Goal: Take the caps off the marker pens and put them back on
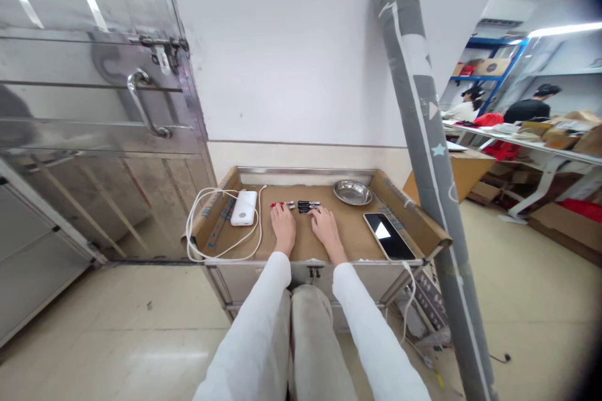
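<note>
My left hand [283,225] lies palm down on the cardboard-covered cart top, its fingertips over a few small red cylinders [274,205] that look like batteries. Their pale ends show beyond the fingers. Just right of them, several black battery-like cylinders [308,203] lie side by side in a stack of rows. My right hand [325,225] rests with its fingers stretched out, the tips at the near right end of the black ones. Neither hand is lifting anything. The fingers' undersides are hidden.
A white power bank [243,208] with a looped white cable sits at left. A steel dish [352,192] and a phone [389,236] lie at right. A tall grey roll [423,106] leans against the cart's right side. Two people sit at a far bench [555,145].
</note>
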### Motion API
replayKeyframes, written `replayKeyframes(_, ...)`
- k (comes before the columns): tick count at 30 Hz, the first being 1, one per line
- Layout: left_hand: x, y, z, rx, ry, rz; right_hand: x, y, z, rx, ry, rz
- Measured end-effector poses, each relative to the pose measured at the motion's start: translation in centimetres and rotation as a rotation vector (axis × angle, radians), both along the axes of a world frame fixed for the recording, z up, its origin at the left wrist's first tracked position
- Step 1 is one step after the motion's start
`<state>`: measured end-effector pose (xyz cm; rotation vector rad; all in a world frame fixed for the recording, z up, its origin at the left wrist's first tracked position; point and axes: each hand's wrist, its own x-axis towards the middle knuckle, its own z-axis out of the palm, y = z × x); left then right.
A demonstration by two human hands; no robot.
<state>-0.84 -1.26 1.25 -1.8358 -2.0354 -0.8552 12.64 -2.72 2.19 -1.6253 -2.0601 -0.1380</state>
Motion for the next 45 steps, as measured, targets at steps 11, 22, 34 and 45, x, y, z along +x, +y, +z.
replayKeyframes(11, -0.2, -0.3, 0.5, -0.041, -0.140, -0.278, 0.1, 0.5, -0.5, 0.058, -0.004, -0.170)
replayKeyframes(22, 0.3, 0.2, 0.4, 0.138, -0.550, -0.759, 0.6, 0.5, -0.6, 0.116, 0.238, 0.060)
replayKeyframes(34, 0.1, 0.1, 0.3, 0.244, -0.695, -0.790, 0.5, 1.1, -1.5, 0.051, 0.349, 0.170)
replayKeyframes(45, -0.2, -0.3, 0.8, 0.278, -0.709, -0.668, 0.6, 0.5, -1.3, 0.010, 0.346, 0.078)
